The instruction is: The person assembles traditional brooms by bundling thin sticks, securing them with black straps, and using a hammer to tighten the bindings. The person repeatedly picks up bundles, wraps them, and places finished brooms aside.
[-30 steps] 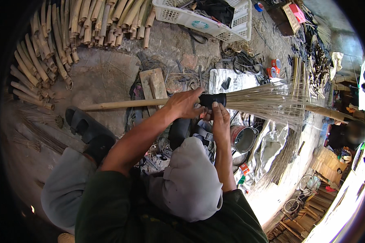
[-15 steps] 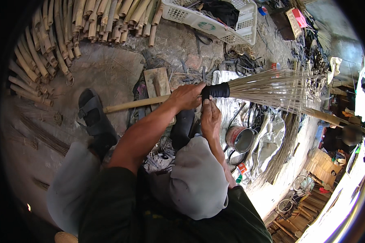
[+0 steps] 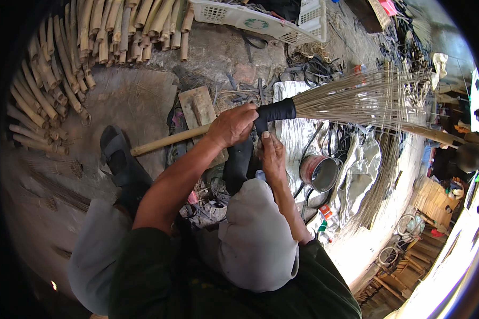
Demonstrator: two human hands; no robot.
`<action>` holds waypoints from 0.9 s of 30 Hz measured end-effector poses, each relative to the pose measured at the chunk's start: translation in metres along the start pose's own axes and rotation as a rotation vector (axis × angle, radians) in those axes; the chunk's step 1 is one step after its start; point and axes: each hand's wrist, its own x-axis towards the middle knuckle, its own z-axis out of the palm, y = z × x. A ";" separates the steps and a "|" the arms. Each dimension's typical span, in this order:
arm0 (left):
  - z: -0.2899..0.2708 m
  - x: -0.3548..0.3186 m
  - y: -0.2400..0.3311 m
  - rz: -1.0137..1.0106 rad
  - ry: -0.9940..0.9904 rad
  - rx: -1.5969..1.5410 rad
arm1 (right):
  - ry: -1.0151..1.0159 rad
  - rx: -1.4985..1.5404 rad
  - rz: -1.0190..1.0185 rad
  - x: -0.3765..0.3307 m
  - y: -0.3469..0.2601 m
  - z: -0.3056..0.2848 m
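nearest, beyond a grey-trousered knee [image 3: 258, 234], the right hand [image 3: 273, 158] has thumb and fingers pinched on the lower end of a black strip [image 3: 261, 126], which runs up taut to the neck of the broom [image 3: 348, 101]. a little farther off, the left hand [image 3: 233, 126] is closed around the pole handle [image 3: 170, 140], just beside the strip. the broom is held across both hands, above the floor, its bristles fanned out to the right over the far edge of a silvery sheet [image 3: 294, 94].

as for progress, the bristles are gathered on the handle and a smooth black band [image 3: 278, 110] already covers the neck. the strip seems to be its unwound end: that length is not yet laid down or fastened, so the binding looks well advanced but unfinished.

a tin [image 3: 320, 173] stands by the sheet's near edge. farther away are a white crate [image 3: 261, 22] and stacked poles [image 3: 117, 26].
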 end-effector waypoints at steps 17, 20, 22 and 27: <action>0.000 0.037 -0.009 -0.551 -0.238 -0.453 | 0.044 -0.209 -0.233 0.026 0.042 -0.002; -0.004 0.046 -0.011 -0.682 -0.326 -0.572 | 0.028 -0.130 -0.253 0.029 0.029 -0.001; -0.005 0.050 -0.010 -0.710 -0.340 -0.603 | 0.022 -0.038 -0.226 0.032 0.021 0.003; 0.007 0.043 -0.002 -0.744 -0.255 -0.505 | 0.070 -0.149 -0.176 0.023 0.016 -0.003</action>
